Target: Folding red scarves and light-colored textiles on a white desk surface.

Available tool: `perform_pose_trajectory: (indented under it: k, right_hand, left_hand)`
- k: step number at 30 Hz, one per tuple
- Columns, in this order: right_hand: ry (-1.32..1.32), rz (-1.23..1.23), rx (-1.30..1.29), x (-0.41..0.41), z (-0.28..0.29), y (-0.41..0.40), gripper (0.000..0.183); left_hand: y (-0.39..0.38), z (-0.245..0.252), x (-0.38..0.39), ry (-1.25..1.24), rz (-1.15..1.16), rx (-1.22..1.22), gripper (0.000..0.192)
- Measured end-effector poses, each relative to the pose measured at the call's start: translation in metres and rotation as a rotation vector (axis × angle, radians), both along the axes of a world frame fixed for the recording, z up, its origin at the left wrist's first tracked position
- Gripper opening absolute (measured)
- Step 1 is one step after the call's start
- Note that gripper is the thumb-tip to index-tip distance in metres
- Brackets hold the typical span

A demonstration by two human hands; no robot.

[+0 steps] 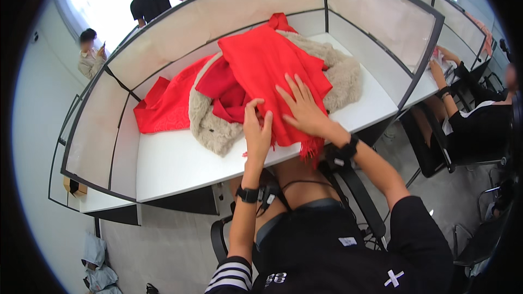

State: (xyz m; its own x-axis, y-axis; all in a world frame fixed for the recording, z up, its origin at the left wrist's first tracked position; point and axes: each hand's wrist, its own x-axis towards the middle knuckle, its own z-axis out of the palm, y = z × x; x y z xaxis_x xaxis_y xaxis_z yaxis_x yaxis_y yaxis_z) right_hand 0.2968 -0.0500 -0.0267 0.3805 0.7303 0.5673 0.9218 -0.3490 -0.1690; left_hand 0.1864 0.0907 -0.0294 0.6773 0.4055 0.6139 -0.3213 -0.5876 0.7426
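Observation:
A bright red fringed scarf (261, 57) lies partly folded over a beige faux-fur piece (343, 77) on the white tabletop (171, 171). My right hand (306, 110) rests palm down on the scarf with its fingers spread. At the scarf's left edge is my left hand (257, 130), its fingers bent and thumb apart; whether it touches the cloth I cannot tell. Darker red cloth (233, 104) is bunched inside the fur. Another red patterned fabric (167, 110) extends to the left from beneath it. Red fringe (311, 147) hangs over the table's front edge.
Black-framed pale panels (220, 28) enclose the table's back and sides. A person (470, 126) sits at the adjoining desk on the right. Several people are beyond the panels, one in a black shirt (151, 2). A black chair armrest (363, 200) stands beside my legs.

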Motion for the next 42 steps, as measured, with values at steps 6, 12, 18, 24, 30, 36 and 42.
perform_pose_trajectory:
  k: [6, 12, 18, 24, 30, 36, 42]
  right_hand:
    - [0.106, 0.051, -0.080, -0.038, -0.004, -0.039, 0.093]
    - [0.080, 0.119, -0.037, -0.053, 0.028, -0.051, 0.100]
    - [0.012, 0.103, 0.118, -0.063, 0.029, -0.069, 0.089]
    - [-0.117, 0.161, 0.285, -0.065, 0.021, -0.048, 0.055]
    - [0.053, 0.007, 0.649, 0.014, 0.118, 0.014, 0.055]
    - [0.013, 0.012, 0.778, 0.005, 0.090, 0.037, 0.052]
    - [0.004, -0.361, 0.293, 0.018, 0.021, 0.012, 0.056]
  left_hand:
    - [-0.008, -0.007, 0.005, 0.144, -0.111, -0.058, 0.030]
    - [-0.007, 0.018, -0.014, 0.154, -0.297, -0.535, 0.022]
    - [-0.036, 0.066, -0.072, 0.121, -0.413, -0.966, 0.029]
    - [-0.051, 0.066, -0.091, 0.132, -0.431, -0.866, 0.040]
    - [-0.005, 0.134, -0.014, -0.251, -0.220, -0.439, 0.050]
    - [0.046, 0.023, 0.043, 0.025, 0.185, 0.337, 0.047]
    - [0.038, 0.000, 0.020, 0.085, 0.164, 0.341, 0.051]
